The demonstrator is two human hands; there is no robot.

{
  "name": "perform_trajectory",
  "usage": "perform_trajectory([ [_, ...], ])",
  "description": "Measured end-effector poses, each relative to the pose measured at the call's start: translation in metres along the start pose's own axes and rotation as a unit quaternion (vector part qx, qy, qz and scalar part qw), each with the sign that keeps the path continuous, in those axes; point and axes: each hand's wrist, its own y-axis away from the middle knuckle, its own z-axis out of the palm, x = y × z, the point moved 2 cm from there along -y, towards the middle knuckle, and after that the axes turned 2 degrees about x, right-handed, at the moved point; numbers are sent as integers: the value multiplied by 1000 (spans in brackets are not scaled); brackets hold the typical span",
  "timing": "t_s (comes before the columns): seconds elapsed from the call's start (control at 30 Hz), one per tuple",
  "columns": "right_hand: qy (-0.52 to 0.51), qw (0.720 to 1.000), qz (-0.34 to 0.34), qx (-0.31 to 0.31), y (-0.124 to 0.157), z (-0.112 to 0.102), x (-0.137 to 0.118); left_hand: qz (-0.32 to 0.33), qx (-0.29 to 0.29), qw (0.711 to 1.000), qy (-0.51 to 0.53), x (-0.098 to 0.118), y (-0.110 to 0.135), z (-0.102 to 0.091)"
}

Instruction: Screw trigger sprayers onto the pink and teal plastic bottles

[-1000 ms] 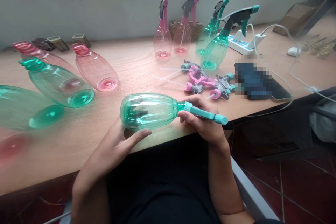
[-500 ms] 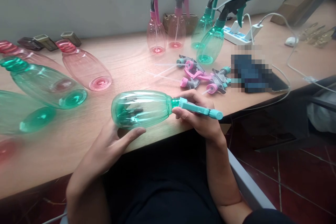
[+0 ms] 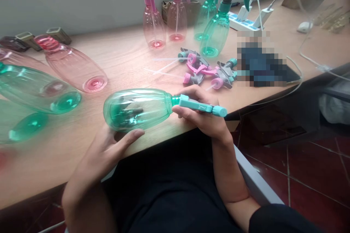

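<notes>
The left hand (image 3: 109, 145) cradles the clear green ribbed plastic bottle (image 3: 136, 109) from below. Its long axis runs sideways, neck toward the right hand (image 3: 203, 116), which grips the teal plastic sprayer head (image 3: 201, 106) at the neck.

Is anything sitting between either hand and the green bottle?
Nothing visible does. The left hand cups the green bottle near its base, and the right hand grips the teal spray head at its neck, both in direct contact. The loose spray heads lie farther back on the table, apart.

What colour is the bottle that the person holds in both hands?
The bottle is see-through green, best seen in the head view.
</notes>
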Motion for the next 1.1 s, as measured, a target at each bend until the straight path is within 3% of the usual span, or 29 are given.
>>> perform_trajectory([
  [0.53, 24, 999, -27, 1, -1, 0, -2, -29, 10, 999, 9, 5, 0, 2],
  [1.1, -19, 1000, 13, -3, 1, 0, 0, -17, 0, 1000, 13, 2, 0, 0],
])
